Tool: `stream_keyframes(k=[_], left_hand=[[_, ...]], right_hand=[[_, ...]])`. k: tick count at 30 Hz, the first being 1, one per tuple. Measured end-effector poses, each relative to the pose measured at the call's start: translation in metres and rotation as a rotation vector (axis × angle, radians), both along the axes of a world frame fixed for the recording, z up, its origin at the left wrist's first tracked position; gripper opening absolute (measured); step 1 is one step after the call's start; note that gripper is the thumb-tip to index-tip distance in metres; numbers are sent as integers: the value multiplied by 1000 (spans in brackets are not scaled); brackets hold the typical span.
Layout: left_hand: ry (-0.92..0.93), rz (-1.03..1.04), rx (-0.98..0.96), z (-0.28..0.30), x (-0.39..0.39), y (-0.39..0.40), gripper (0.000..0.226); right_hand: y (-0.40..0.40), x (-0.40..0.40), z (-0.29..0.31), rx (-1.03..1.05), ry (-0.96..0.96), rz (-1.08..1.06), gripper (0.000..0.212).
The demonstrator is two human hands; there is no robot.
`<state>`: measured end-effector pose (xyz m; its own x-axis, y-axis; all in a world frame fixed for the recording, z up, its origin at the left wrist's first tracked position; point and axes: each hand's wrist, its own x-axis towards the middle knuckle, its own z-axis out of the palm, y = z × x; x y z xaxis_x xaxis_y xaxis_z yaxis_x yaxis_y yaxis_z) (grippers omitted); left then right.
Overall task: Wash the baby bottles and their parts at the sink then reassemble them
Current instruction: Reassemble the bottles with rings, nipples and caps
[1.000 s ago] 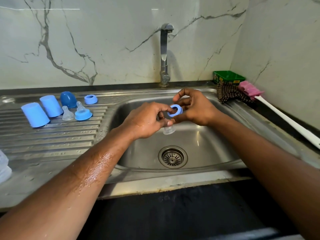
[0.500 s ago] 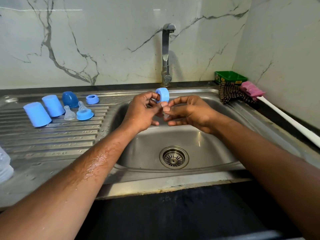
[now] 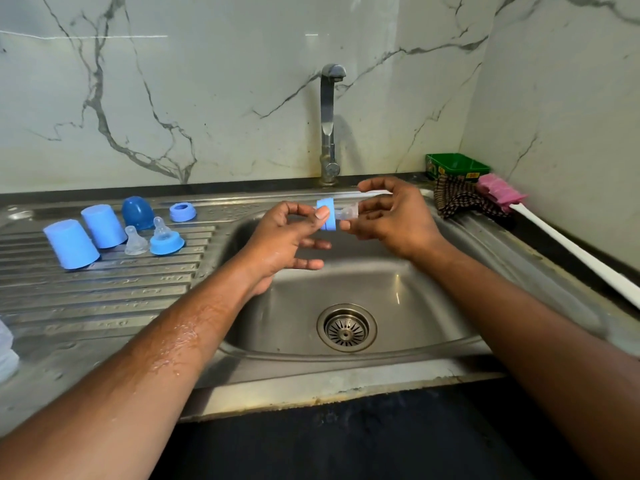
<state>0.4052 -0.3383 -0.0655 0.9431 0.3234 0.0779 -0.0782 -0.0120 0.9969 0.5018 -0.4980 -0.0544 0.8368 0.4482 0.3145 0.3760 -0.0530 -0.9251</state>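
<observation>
Blue collar ring pinched by left hand; right hand pinches clear teat over sink.

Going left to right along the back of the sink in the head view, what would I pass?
Two light blue cups → dark blue dome cap → blue ring → tap → green box → checked cloth → pink brush head.

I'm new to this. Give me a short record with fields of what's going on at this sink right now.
place: steel sink, tap not running
left hand: pinches blue ring
right hand: holds clear teat poking through the ring
drainboard: two light blue cups, dark blue cap, spare ring, loose teat, ring with teat
right of sink: green tub, checked cloth, pink brush
</observation>
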Motion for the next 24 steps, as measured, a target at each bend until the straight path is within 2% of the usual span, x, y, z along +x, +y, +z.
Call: stream_keyframes(k=[3, 6, 11, 14, 16, 20, 24], left_hand=[[47, -138, -103, -1, -2, -2, 47], [49, -217, -108, 1, -5, -1, 39], [40, -171, -166, 1, -3, -1, 37], [35, -143, -142, 1, -3, -1, 43], [34, -133, -115, 1, -3, -1, 48], [53, -99, -109, 0, -3, -2, 48], [61, -105, -162, 1, -4, 1, 26]], right_hand=[[1, -3, 2, 26, -171, 3, 42], [3, -7, 4, 45, -248, 49, 25], [7, -9, 1, -45, -341, 98, 12], [7, -7, -2, -234, -448, 102, 26], [8, -8, -3, -289, -507, 132, 32], [11, -9, -3, -210, -476, 90, 25], [12, -4, -6, -146, -412, 31, 27]])
